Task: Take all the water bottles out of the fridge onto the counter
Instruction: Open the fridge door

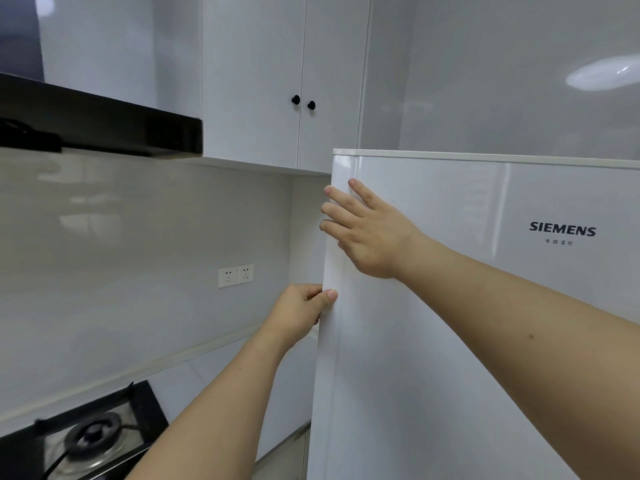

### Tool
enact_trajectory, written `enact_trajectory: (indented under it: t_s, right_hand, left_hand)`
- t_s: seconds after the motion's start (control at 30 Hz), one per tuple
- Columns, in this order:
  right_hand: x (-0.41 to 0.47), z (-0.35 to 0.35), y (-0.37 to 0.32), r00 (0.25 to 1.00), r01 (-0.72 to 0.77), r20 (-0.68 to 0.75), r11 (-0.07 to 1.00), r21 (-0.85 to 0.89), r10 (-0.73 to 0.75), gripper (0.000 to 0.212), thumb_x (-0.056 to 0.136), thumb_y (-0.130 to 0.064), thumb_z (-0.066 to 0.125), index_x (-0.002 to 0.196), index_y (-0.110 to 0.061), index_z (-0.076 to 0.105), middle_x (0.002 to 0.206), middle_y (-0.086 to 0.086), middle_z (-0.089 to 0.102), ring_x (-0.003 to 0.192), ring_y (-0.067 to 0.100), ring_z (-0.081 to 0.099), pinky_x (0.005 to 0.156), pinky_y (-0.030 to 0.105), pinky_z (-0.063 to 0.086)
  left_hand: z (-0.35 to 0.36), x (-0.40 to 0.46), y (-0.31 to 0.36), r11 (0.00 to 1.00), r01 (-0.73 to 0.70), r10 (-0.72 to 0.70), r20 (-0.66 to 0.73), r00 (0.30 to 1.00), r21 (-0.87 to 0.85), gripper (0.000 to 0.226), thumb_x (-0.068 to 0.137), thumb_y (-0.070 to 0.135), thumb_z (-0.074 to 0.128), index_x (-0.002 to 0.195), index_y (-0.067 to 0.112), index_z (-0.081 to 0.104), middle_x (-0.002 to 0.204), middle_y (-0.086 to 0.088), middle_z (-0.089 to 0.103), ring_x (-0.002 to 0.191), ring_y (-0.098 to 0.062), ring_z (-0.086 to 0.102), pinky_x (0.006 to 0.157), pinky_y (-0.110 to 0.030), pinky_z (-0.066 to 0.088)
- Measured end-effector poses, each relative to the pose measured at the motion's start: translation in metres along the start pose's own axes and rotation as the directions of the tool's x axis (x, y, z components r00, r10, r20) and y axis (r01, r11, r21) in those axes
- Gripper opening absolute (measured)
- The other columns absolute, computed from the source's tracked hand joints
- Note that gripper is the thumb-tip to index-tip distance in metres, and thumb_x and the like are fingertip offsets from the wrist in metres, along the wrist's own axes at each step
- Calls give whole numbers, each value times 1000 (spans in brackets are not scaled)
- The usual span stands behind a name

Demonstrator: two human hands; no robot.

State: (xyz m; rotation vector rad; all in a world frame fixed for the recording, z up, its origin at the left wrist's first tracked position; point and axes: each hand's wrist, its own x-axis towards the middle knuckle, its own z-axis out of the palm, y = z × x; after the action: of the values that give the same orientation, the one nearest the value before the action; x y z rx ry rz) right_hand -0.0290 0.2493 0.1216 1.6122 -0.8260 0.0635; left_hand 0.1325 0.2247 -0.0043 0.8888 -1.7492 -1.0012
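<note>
A white fridge door with a dark brand name fills the right half of the view, and it looks closed. My left hand grips the door's left edge, thumb on the front and fingers curled behind it. My right hand lies flat on the door front a little higher, fingers spread and reaching past the same edge. The fridge's inside and any water bottles are hidden behind the door. A pale counter runs along the wall to the left of the fridge.
A black gas hob with a burner sits at the lower left on the counter. A black range hood hangs above it. White wall cabinets with black knobs are overhead, and two wall sockets sit in the glossy backsplash.
</note>
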Motion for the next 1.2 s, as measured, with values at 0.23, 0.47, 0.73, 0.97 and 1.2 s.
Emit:
enact_trajectory:
  t_s: [0.23, 0.47, 0.73, 0.97, 1.2]
  right_hand:
    - [-20, -70, -13, 999, -15, -42, 997, 77, 18, 50, 90, -25, 27, 119, -11, 65, 131, 10, 57, 137, 35, 39, 114, 56, 26]
    - [-39, -130, -22, 999, -21, -43, 995, 101, 26, 44, 92, -27, 33, 120, -9, 62, 132, 11, 55, 139, 36, 35, 113, 57, 26]
    - [-72, -192, -23, 996, -35, -73, 990, 137, 45, 42, 91, -27, 35, 121, -12, 60, 135, 9, 53, 141, 34, 33, 114, 56, 26]
    - [-110, -239, -15, 984, -14, -169, 980, 200, 49, 36, 89, -25, 50, 121, -13, 61, 138, 8, 52, 141, 33, 33, 115, 51, 19]
    - [-169, -294, -3, 966, 16, -254, 960, 279, 58, 42, 93, -24, 34, 123, -12, 59, 141, 9, 50, 141, 32, 34, 115, 52, 25]
  left_hand:
    - [-1, -68, 19, 1000, -10, 11, -65, 998, 18, 31, 93, 37, 60, 76, 14, 71, 66, -1, 56, 65, -16, 47, 69, -35, 43]
    - [2, -124, 41, 999, -8, 12, -71, 997, 43, 28, 92, 37, 61, 81, 16, 74, 68, 1, 65, 60, -11, 52, 64, -31, 44]
    - [19, -194, 72, 995, -23, 35, -122, 992, 98, 43, 88, 46, 60, 81, 4, 67, 63, -4, 52, 57, -15, 41, 59, -30, 32]
    - [45, -252, 103, 992, 0, 25, -200, 979, 125, 49, 84, 49, 62, 78, 1, 64, 63, -6, 47, 57, -16, 36, 59, -31, 29]
    - [95, -329, 144, 982, 12, 52, -335, 941, 186, 47, 82, 54, 59, 80, 7, 68, 61, -2, 46, 57, -16, 35, 58, -30, 30]
